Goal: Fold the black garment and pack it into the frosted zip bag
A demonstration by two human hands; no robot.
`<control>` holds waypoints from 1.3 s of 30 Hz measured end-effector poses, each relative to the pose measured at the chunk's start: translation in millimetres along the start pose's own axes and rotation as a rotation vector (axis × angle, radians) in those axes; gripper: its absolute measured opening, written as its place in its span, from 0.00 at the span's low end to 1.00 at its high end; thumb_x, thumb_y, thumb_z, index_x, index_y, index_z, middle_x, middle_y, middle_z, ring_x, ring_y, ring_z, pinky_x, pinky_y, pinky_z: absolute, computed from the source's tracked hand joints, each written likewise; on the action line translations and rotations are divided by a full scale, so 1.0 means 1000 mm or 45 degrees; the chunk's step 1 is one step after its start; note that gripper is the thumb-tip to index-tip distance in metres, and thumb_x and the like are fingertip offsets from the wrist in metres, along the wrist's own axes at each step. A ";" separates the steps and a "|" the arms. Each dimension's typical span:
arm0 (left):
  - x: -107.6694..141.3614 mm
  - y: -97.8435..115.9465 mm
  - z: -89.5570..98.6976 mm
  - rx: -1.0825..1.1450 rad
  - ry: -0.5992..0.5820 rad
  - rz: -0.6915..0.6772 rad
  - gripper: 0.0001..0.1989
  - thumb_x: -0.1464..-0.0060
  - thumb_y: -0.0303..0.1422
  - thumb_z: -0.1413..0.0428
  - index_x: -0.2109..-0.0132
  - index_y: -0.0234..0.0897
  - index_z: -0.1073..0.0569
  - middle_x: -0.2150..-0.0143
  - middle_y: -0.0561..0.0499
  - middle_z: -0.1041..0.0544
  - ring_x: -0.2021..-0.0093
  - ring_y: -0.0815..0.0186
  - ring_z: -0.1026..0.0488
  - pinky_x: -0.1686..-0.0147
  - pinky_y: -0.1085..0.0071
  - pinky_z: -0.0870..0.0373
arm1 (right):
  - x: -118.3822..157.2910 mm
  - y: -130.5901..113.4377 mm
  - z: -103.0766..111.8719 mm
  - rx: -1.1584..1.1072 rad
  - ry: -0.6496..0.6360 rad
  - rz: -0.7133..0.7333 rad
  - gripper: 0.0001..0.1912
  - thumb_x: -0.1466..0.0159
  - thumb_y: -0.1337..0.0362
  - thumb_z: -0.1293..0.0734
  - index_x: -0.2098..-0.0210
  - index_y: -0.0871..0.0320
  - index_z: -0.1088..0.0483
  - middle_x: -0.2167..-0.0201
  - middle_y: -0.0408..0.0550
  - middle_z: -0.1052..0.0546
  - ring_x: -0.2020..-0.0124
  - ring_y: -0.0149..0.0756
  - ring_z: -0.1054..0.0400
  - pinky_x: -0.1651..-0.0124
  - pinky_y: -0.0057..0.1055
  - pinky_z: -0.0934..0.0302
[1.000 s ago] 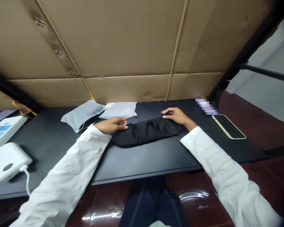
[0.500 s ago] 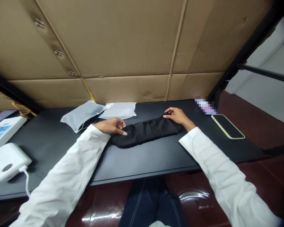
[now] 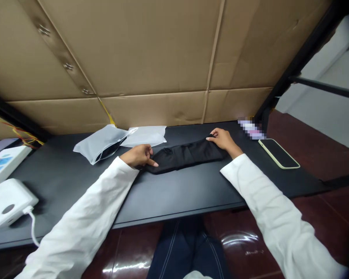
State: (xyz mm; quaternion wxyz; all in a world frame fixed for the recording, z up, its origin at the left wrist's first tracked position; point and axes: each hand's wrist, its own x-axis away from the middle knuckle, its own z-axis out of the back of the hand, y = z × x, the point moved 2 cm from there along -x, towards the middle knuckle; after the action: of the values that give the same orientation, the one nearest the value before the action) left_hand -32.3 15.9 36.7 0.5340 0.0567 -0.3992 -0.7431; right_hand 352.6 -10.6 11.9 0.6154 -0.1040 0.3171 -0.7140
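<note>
A long, narrow piece of folded black cloth [image 3: 186, 156] lies across the dark table, slightly wrinkled, its right end farther back. My left hand [image 3: 138, 156] grips its left end, thumb on top and fingers curled. At the far right corner, my right hand [image 3: 222, 140] pinches the cloth's edge between thumb and fingers. What kind of item the cloth is cannot be made out. Behind my left hand lie a frosted zip bag [image 3: 103, 142], bulging and partly open with something dark inside, and a flat frosted zip bag [image 3: 145, 136].
A phone [image 3: 279, 154] in a pale case lies at the right, beside a blurred purple-white item [image 3: 252, 129]. At the left are a white charger box [image 3: 11, 203] with a cable and a white power strip [image 3: 8, 164]. A cardboard wall [image 3: 157, 58] stands behind the table [image 3: 174, 197].
The cloth's left end has shifted slightly up and away from me, and its near edge looks straighter. My right hand has moved a little to the right with its corner.
</note>
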 end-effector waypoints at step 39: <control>0.040 0.053 -0.067 -0.192 0.943 -0.593 0.10 0.47 0.32 0.44 0.58 0.39 0.36 0.66 0.53 0.29 0.68 0.66 0.31 0.63 0.70 0.33 | 0.037 -0.054 0.003 -0.497 -0.717 -0.009 0.24 0.54 0.62 0.23 0.57 0.53 0.27 0.68 0.43 0.23 0.67 0.38 0.29 0.66 0.31 0.34</control>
State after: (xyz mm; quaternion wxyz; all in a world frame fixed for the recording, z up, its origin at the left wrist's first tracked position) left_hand 24.5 -59.1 40.2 0.4619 0.3686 -0.1022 -0.8002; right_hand 301.7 -43.8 36.6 0.6450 -0.4139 0.2650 -0.5852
